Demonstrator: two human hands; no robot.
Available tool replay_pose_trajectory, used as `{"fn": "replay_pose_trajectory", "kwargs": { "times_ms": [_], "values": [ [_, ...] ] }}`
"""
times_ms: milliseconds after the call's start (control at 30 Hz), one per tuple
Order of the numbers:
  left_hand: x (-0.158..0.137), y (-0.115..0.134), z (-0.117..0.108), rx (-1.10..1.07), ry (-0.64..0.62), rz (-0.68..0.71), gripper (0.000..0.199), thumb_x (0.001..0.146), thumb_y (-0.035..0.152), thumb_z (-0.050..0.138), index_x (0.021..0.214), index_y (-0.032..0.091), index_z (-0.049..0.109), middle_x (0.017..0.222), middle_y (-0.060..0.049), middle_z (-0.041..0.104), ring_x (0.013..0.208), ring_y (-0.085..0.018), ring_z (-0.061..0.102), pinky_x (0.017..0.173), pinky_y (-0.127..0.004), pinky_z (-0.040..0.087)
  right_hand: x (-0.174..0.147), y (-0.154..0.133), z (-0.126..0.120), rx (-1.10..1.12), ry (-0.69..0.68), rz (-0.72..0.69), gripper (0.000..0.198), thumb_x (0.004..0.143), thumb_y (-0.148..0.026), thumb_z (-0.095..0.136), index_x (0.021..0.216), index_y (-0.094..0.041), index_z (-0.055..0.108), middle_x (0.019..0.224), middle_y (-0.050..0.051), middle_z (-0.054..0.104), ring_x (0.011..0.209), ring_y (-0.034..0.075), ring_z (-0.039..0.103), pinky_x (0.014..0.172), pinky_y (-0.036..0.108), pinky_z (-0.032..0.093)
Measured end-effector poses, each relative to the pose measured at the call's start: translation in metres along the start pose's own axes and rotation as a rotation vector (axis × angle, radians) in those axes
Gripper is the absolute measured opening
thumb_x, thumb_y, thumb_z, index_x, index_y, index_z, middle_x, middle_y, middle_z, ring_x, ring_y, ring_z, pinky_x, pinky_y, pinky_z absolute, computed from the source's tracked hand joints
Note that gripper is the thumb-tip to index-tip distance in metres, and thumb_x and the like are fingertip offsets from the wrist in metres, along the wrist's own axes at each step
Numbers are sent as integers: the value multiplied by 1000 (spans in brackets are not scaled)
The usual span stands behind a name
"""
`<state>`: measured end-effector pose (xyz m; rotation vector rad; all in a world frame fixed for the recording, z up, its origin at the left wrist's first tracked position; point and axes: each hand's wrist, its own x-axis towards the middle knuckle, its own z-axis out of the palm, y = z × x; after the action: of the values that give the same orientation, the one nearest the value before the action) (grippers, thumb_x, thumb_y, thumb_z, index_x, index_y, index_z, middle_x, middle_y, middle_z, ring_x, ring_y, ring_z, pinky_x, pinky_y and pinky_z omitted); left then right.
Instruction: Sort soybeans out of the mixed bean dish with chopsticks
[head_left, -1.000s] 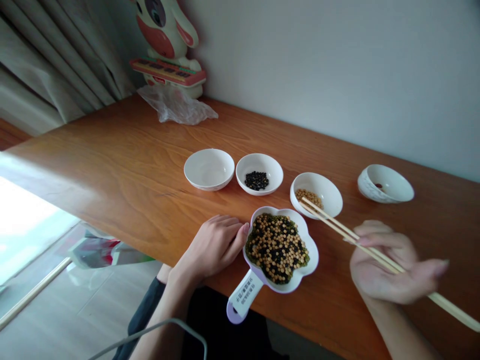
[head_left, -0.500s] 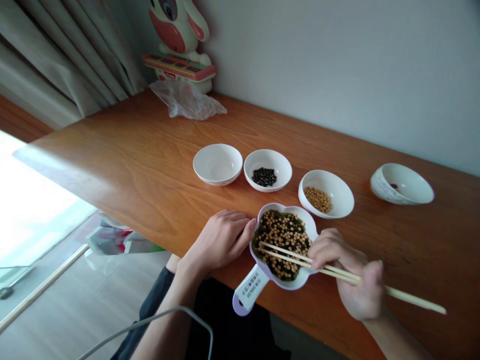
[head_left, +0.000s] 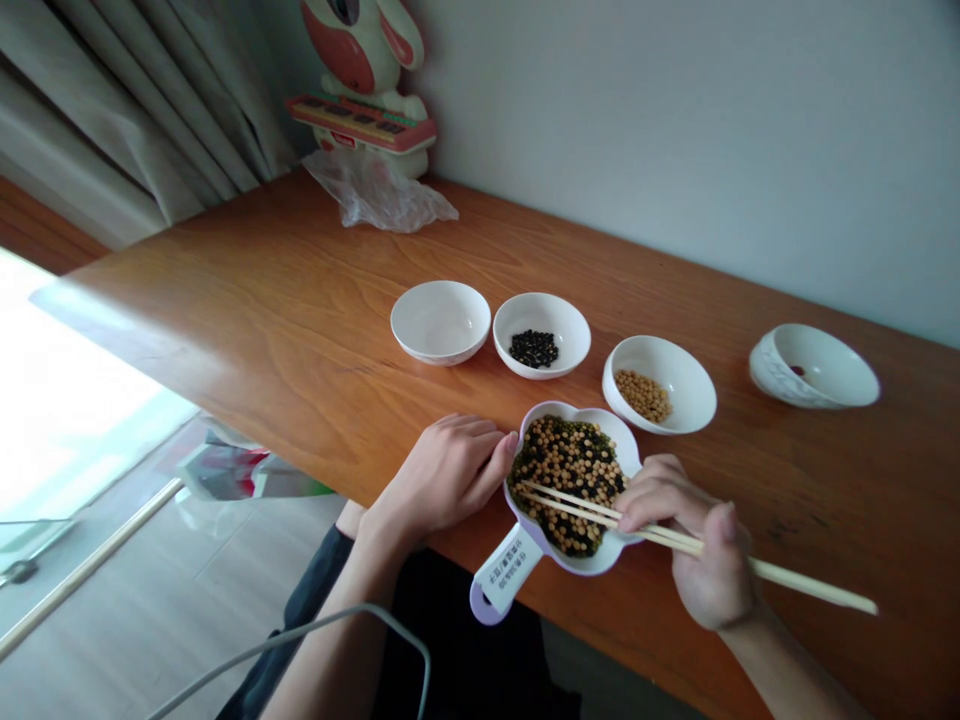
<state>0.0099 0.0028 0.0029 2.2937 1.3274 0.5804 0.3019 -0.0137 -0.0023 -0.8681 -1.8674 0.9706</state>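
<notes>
My right hand (head_left: 694,535) grips a pair of wooden chopsticks (head_left: 787,577). Their tips are down among the mixed beans (head_left: 574,465), tan, black and green, in a flower-shaped white dish with a purple rim (head_left: 628,445). On the dish's labelled handle (head_left: 508,572) is printed text. My left hand (head_left: 450,468) lies on the table left of the dish, holding nothing, its thumb at the rim and its other fingertips partly hidden. Whether a bean is between the chopstick tips is too small to tell.
Behind the dish stand a bare white bowl (head_left: 427,305), a bowl of black beans (head_left: 574,335) and a bowl of tan beans (head_left: 694,390). Farther right, another bowl (head_left: 832,370) holds a small reddish bit. A plastic bag (head_left: 382,195) and rabbit-like toy keyboard (head_left: 367,120) sit at the back left.
The chopsticks' rear end has swung slightly left and up with my right hand, while the tips stay in the beans. The whole view has shifted a little.
</notes>
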Motion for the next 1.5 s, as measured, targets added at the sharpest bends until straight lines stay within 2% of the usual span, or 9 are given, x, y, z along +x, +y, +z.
{"fn": "replay_pose_trajectory", "kwargs": {
  "times_ms": [300, 600, 1000, 1100, 1267, 1367, 1500],
  "values": [
    [-1, 0, 0, 1, -8, 1, 45, 114, 32, 31, 76, 21, 51, 78, -3, 66, 71, -16, 57, 78, -33, 42, 0, -2, 5, 70, 60, -24, 68, 112, -47, 21, 81, -26, 78, 72, 4, 75, 68, 22, 65, 83, 47, 42],
    [0, -1, 0, -5, -13, 4, 44, 114, 32, 30, 76, 21, 50, 78, -2, 65, 72, -17, 57, 79, -33, 43, 6, -8, 2, 75, 20, -19, 78, 106, -69, 14, 82, -25, 74, 71, 4, 71, 69, 23, 63, 79, 45, 42],
    [0, 0, 0, -12, -11, 4, 45, 114, 33, 30, 76, 21, 51, 79, -3, 66, 72, -17, 57, 79, -33, 43, 2, -4, 5, -22, -23, -38, 74, 107, -65, 15, 88, -25, 74, 80, 5, 73, 77, 25, 64, 84, 48, 40],
    [0, 0, -1, -10, -9, 2, 45, 114, 33, 29, 76, 21, 50, 78, -2, 66, 71, -17, 57, 79, -33, 43, 0, 1, 4, -32, -22, -93, 70, 109, -60, 17, 88, -25, 73, 77, 4, 72, 73, 23, 65, 83, 47, 40],
    [0, -1, 0, -10, -2, 7, 45, 114, 32, 30, 76, 21, 51, 79, -2, 66, 72, -17, 57, 80, -33, 42, -7, 12, 3, -113, -29, -312, 47, 109, -33, 30, 93, -21, 73, 75, 4, 74, 68, 21, 65, 78, 46, 39],
    [0, -1, 1, -10, -2, 8, 45, 114, 33, 30, 76, 21, 50, 79, -2, 66, 72, -17, 57, 79, -33, 42, -10, 13, 4, -132, 1, -395, 50, 109, -33, 29, 93, -18, 74, 75, 5, 74, 66, 21, 66, 74, 44, 40],
    [-1, -1, 1, -17, -12, 3, 45, 114, 34, 29, 77, 21, 49, 80, -2, 66, 72, -17, 56, 80, -33, 42, -12, 8, 3, -159, -7, -367, 52, 109, -38, 28, 95, -20, 74, 76, 5, 74, 68, 21, 66, 74, 44, 40]
  ]
}}
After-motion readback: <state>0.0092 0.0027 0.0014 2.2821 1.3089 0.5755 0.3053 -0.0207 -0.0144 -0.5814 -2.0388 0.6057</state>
